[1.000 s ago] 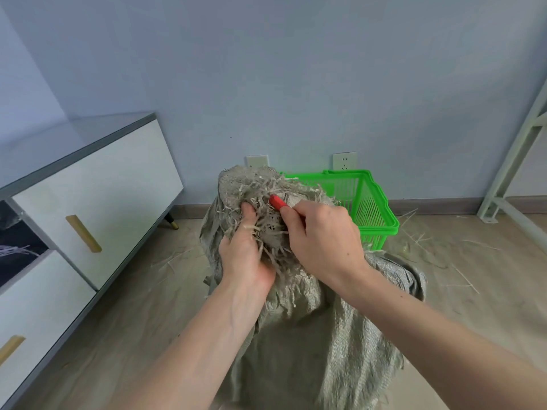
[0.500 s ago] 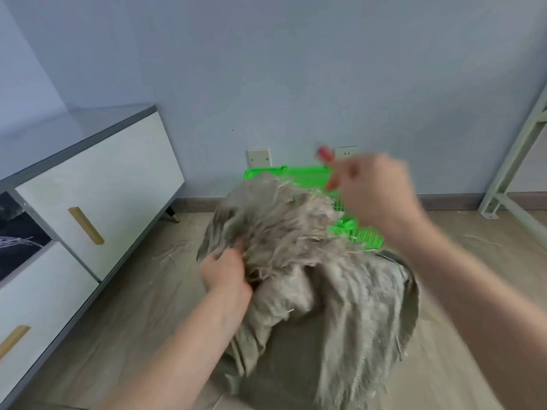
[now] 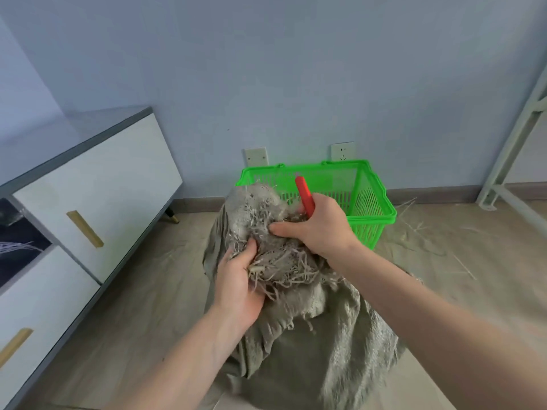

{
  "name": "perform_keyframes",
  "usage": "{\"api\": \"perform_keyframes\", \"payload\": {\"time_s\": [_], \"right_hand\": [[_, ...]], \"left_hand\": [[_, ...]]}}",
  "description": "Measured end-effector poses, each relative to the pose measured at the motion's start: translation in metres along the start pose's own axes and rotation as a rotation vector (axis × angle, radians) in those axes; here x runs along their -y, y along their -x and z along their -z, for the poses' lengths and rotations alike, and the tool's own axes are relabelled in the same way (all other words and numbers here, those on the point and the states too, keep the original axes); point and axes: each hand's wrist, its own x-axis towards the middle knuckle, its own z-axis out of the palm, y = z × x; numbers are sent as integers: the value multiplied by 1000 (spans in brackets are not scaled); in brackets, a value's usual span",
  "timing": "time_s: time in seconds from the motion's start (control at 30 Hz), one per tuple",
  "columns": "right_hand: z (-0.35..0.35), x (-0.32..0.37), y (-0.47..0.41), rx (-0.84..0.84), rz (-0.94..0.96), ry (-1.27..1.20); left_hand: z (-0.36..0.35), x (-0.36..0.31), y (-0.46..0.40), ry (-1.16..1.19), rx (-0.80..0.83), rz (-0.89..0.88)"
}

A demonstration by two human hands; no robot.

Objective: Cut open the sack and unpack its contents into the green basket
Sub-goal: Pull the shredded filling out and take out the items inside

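A grey woven sack [image 3: 313, 344] stands on the floor in front of me, its top bunched and frayed into loose strands. My left hand [image 3: 236, 287] grips the frayed top from the left. My right hand [image 3: 321, 229] is closed around a red-handled cutter [image 3: 305, 195], whose handle sticks up out of the fist; its thumb presses on the sack's top. The blade is hidden. Behind the sack, against the wall, sits the green basket [image 3: 376, 196]. What the sack holds is not visible.
A white cabinet with gold handles [image 3: 88, 184] runs along the left. Two wall sockets [image 3: 343, 151] sit above the baseboard behind the basket. A pale metal frame [image 3: 509, 149] leans at the far right. Loose strands litter the floor [image 3: 438, 253] to the right of the basket.
My right hand swung up and away with the cutter, then came back down onto the sack's top. My left hand kept its grip on the frayed top and slid slightly lower.
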Motion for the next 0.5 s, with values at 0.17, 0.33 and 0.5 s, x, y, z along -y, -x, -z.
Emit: {"api": "perform_keyframes", "payload": {"time_s": [0.17, 0.33, 0.5], "right_hand": [[8, -1, 4, -50, 86, 87], [-4, 4, 24, 3, 277, 106], [-10, 6, 39, 104, 394, 212]], "left_hand": [[12, -58, 14, -555, 69, 74], [-4, -84, 16, -699, -62, -45], [-10, -63, -5, -631, -188, -130]]}}
